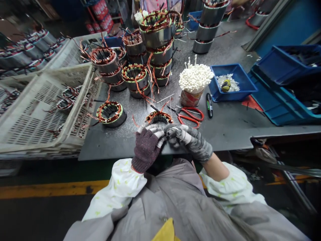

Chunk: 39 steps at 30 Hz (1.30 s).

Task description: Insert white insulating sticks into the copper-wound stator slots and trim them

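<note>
Hands [147, 145] together, angled inward, at stator [159, 117]

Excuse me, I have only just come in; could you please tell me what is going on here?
A person in gloves is working with both hands at a copper-wound ring on the table. The left hand is at its near side, and the right hand is close beside; what the fingertips grip is hidden. Red-handled scissors and a marker lie to the right, while another wound ring sits to the left. More rings stand stacked behind.
</note>
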Motion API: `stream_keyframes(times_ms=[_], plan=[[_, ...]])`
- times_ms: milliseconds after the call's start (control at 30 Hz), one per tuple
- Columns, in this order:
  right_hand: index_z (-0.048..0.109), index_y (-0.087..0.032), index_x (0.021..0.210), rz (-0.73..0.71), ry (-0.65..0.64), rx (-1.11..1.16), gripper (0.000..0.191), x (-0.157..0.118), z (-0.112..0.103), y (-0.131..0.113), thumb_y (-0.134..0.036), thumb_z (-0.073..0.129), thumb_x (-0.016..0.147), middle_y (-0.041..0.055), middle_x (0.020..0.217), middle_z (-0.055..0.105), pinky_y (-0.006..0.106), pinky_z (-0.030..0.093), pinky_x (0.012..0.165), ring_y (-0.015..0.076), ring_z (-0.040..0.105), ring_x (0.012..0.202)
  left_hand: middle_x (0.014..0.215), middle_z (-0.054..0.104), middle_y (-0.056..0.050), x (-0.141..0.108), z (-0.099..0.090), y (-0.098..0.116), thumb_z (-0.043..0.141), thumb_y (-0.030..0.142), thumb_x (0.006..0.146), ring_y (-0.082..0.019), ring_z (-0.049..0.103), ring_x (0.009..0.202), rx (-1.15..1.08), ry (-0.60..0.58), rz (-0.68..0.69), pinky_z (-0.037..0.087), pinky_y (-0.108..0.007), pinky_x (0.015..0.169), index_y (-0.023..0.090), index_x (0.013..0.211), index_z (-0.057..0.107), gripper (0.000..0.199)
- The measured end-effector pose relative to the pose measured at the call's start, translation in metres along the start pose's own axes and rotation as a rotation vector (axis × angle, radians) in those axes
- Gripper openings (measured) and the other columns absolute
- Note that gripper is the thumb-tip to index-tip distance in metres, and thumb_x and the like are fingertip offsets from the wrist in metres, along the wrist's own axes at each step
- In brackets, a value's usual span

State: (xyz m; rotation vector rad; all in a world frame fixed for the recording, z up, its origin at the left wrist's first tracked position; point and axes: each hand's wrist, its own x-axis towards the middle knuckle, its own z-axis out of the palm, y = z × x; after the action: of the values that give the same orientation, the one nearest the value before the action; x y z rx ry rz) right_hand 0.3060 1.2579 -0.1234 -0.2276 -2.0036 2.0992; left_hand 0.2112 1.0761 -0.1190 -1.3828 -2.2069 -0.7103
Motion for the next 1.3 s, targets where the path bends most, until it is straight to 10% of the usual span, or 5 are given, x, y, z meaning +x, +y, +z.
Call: stream_keyframes(times_ms=[367,600,767,1200,1300], plan=[[0.072,-0.024,0.082,-0.112,0.101,-0.115,0.034,0.011,0.003,-0.022,-0.053,0.056,0.093,0.0034,0.086,0.074,0.034,0.059,0.076,0.0195,0.069,0.078,0.116,0.074,-0.006,-0.005,0.000,0.018,0.062,0.022,0.094,-0.023,0.065,0.116,-0.067,-0.027,0.030,0.042,-0.046,0.108,0.022,0.114,0.065,0.021],[0.068,-0.024,0.121,-0.280,0.086,-0.395,0.033,-0.013,0.004,-0.001,-0.033,0.058,0.090,0.0085,0.123,0.069,0.046,0.049,0.108,0.0273,0.063,0.120,0.122,0.071,-0.009,-0.010,-0.015,-0.004,0.051,0.015,0.091,-0.027,0.059,0.125,0.133,-0.026,0.171,0.032,-0.055,0.116,0.023,0.127,0.062,0.038],[0.072,-0.021,0.090,-0.264,0.135,-0.531,0.022,-0.003,0.012,0.011,-0.033,0.053,0.092,0.0116,0.105,0.071,0.047,0.052,0.098,0.0285,0.066,0.107,0.105,0.073,-0.007,0.006,-0.015,-0.025,0.056,0.020,0.085,-0.027,0.062,0.105,0.132,-0.120,0.259,0.044,-0.051,0.101,0.026,0.110,0.068,0.028],[0.073,-0.021,0.109,-0.307,-0.383,-0.305,0.034,0.050,-0.051,-0.010,-0.047,0.067,0.088,0.0035,0.098,0.073,0.035,0.059,0.082,0.0191,0.069,0.090,0.112,0.075,-0.004,0.007,-0.016,-0.034,0.056,0.021,0.095,-0.023,0.065,0.111,-0.086,-0.148,0.306,0.047,-0.042,0.094,0.025,0.115,0.065,0.022],[0.074,-0.020,0.099,-0.399,-0.028,-0.429,0.031,0.063,-0.081,-0.030,-0.048,0.070,0.084,0.0039,0.091,0.073,0.034,0.058,0.082,0.0188,0.069,0.086,0.112,0.075,-0.006,-0.002,-0.011,-0.015,0.056,0.022,0.095,-0.027,0.066,0.104,0.073,-0.084,0.250,0.044,-0.044,0.084,0.023,0.114,0.065,0.021]])
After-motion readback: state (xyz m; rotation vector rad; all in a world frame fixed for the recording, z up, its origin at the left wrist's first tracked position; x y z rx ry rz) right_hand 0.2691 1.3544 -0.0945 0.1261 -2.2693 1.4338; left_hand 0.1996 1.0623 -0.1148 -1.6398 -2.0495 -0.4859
